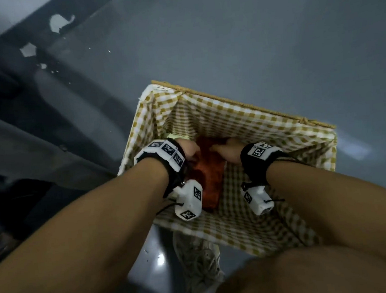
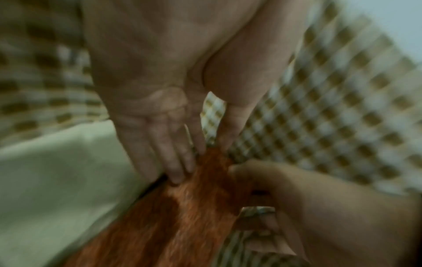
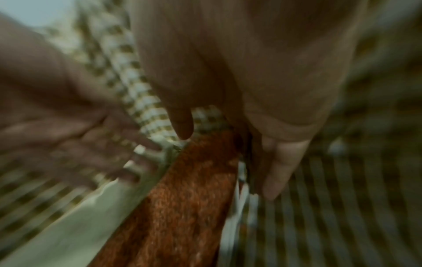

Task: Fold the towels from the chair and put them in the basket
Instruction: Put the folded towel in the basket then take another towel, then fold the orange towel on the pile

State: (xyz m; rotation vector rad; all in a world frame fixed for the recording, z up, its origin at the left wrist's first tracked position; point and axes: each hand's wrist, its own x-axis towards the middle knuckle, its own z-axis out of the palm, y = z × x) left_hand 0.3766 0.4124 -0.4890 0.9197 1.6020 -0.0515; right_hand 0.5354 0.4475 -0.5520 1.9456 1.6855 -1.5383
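A folded orange towel [image 1: 210, 180] [image 2: 171, 225] [image 3: 182, 207] lies inside the wicker basket [image 1: 242, 105], which has a yellow-checked lining. A pale folded towel [image 2: 57, 171] [image 3: 68, 234] lies against the orange one's left side. Both hands are down in the basket at the orange towel's far end. My left hand [image 1: 188, 149] [image 2: 160, 108] has straight fingers, their tips touching the towel's left edge. My right hand [image 1: 228, 149] [image 3: 251, 81] holds the towel's right edge, thumb over the top and fingers down the side. Both wrist views are blurred.
The basket stands on a grey floor [image 1: 247, 36]. A sneaker [image 1: 200, 262] is planted just before its near wall, and a bare knee [image 1: 315, 275] fills the lower right. Dark furniture [image 1: 23, 137] runs along the left.
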